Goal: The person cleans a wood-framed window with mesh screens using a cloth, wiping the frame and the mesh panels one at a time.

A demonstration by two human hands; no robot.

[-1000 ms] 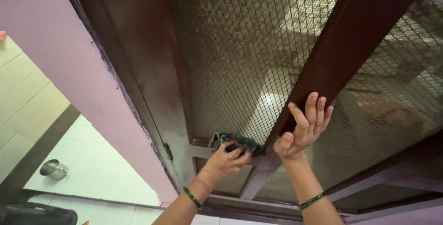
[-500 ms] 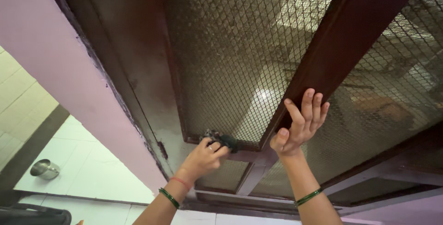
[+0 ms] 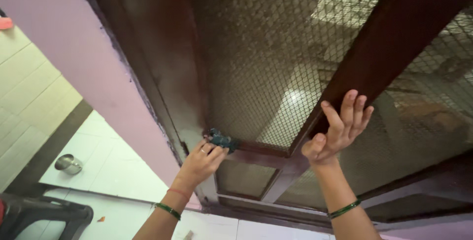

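Head view showed the left hand [image 3: 201, 161] pinching a dark blue-green cloth [image 3: 220, 140] against the lower left corner of the mesh panel [image 3: 256, 67] on the brown door frame [image 3: 162, 72]. Well apart to its right, the right hand [image 3: 340, 129] lay with fingers spread flat on the vertical brown bar [image 3: 389, 43]. Green bangles [image 3: 345, 209] circled both wrists.

cloth [image 3: 220, 140] on door frame [image 3: 162, 72] left of mesh [image 3: 261, 63] | steel bowl [image 3: 68, 163] on floor [image 3: 113, 171], far left

No pkgs, labels, signs or screens anywhere in view.
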